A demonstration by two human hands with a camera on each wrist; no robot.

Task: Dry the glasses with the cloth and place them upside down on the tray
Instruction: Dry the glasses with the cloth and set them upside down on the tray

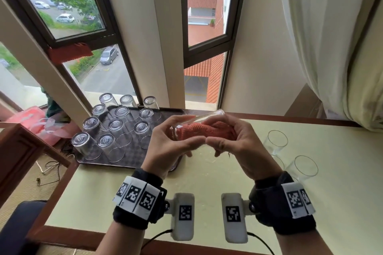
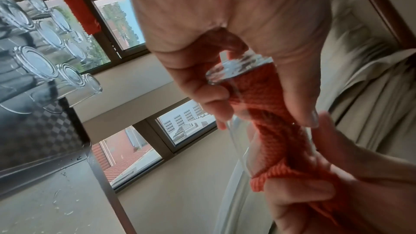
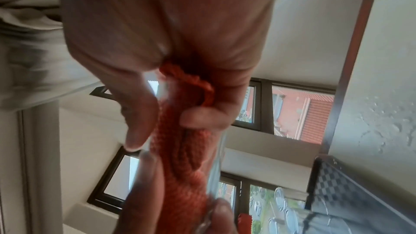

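The glass [image 1: 187, 128] lay almost on its side in the air above the table, just at the 3 o'clock edge of the tray [image 1: 132, 157], with the red cloth [image 1: 209, 130] stuffed inside it. The left hand [image 1: 170, 145] held the base end with curled fingers, and the right hand [image 1: 234, 145] gripped the cloth bunched at the open mouth. I judged that a hard twist of the thick cloth could stress the thin wall, or that the wet glass could slip from the left fingers and fall on the inverted glasses [image 1: 116, 126] close at 9 o'clock. Two upright glasses [image 1: 290, 155] stood at 3 o'clock, near the right wrist, where an elbow could knock them. The pale table [image 1: 207, 182] had a dark wooden border; at 12 o'clock were windows [image 1: 205, 6], and a light curtain [image 1: 331, 37] hung at 2 o'clock.
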